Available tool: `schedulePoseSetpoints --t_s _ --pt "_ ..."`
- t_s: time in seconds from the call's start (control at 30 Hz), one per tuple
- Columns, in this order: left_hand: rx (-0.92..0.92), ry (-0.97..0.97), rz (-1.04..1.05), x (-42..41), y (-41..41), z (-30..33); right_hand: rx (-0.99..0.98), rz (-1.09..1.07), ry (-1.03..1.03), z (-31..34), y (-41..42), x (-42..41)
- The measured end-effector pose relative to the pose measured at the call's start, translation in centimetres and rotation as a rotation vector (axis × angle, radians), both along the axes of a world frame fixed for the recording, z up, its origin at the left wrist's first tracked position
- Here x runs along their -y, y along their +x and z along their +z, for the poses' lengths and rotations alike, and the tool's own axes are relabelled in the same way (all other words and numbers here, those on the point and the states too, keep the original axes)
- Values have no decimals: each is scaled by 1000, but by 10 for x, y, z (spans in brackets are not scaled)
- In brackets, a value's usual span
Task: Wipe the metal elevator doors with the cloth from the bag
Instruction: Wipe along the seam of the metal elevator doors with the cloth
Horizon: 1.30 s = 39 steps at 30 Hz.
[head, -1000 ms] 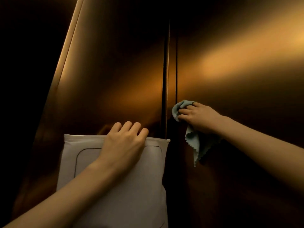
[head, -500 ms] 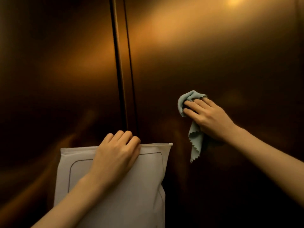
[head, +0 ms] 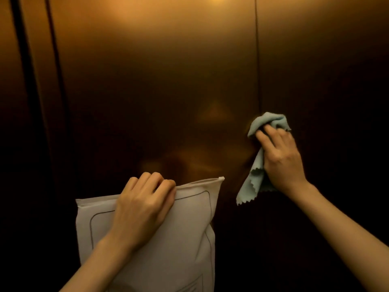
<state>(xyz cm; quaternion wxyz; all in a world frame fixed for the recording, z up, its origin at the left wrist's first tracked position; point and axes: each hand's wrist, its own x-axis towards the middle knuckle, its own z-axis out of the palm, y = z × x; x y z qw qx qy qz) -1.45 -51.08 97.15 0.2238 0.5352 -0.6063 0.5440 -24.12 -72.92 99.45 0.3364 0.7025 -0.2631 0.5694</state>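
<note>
Head view looks at a brushed metal elevator door (head: pixel 157 91), lit warm gold near the top and falling into deep shadow lower down. A dark vertical seam (head: pixel 257 60) runs down the metal on the right, and a broader dark gap (head: pixel 25 81) runs down the far left. The right hand (head: pixel 280 157) reaches up from the lower right with the forearm angled towards the upper left, back of the hand facing the camera. Its fingers (head: pixel 266 140) are curled round a bunched pale blue cloth (head: pixel 266 123) and press it to the metal just beside the right-hand seam. The cloth's upper part bulges above the fingertips, while a loose corner with a zigzag edge hangs down past the palm on the left side of the wrist. The left hand (head: pixel 143 205) comes up from the lower left, forearm sloping up to the right, knuckles uppermost. Its fingers hook over the top edge of a white bag (head: pixel 189 239) and grip it, holding the bag upright in front of the lower door. The bag shows a thin dark rounded outline on its face and a small slider tab at its upper right corner.
</note>
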Motion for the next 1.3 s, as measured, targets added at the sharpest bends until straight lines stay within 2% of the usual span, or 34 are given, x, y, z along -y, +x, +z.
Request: schedulePoseSetpoints --t_s 0.13,0.33,0.43,0.53,0.67,0.77,0.83,0.93,1.13,1.3 --pt "-51 -6 -45 27 -20 -2 -104 -59 -69 -15 -14 6" --pt "-138 -3 -75 49 -39 1 -102 -15 -45 70 -25 10" --pt "-153 -16 -72 50 -44 0 -91 45 -25 91 -24 8" --pt "-162 -33 -62 47 -43 -5 -115 61 -51 72 -26 13" --pt "-195 -11 -54 43 -45 -19 -172 67 -160 8 -36 25" --pt "-200 23 -49 39 -44 -34 -325 106 -205 -43 -53 31" --pt "-207 40 -39 36 -44 -42 -455 130 -214 -55 -65 31" --pt "-219 60 -22 34 -45 -48 -564 147 -243 -35 -67 25" --pt "-235 52 -17 29 -51 -49 -378 187 -174 13 -42 9" --pt "-242 62 4 20 -45 -55 -321 221 -145 -8 -41 17"
